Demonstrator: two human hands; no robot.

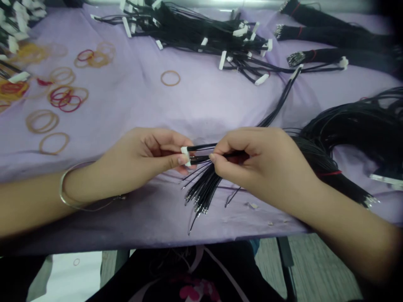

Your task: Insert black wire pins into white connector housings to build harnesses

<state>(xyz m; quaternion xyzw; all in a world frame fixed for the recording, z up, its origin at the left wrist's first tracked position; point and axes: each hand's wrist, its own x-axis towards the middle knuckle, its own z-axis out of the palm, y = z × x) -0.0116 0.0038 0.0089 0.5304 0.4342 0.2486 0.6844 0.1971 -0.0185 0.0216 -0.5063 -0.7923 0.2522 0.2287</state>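
Between the thumb and fingers of my left hand [151, 155] is a small white connector [185, 155]. Several black wires [201, 147] run from its right side toward my right hand [252, 157]. My right hand pinches a black wire just right of the connector, its end pointing at the housing; whether that end is inside I cannot tell. Below my right fingers a bundle of loose black wires [203, 191] fans out, with bare metal terminals at the tips. The palm side of my right hand is hidden.
Rubber bands [64, 98] lie at the left on the purple cloth [126, 92]. A heap of black cables with white connectors [189, 31] stretches along the back. Tied wire bundles [327, 33] sit back right, and a coiled wire bundle [355, 126] lies at the right.
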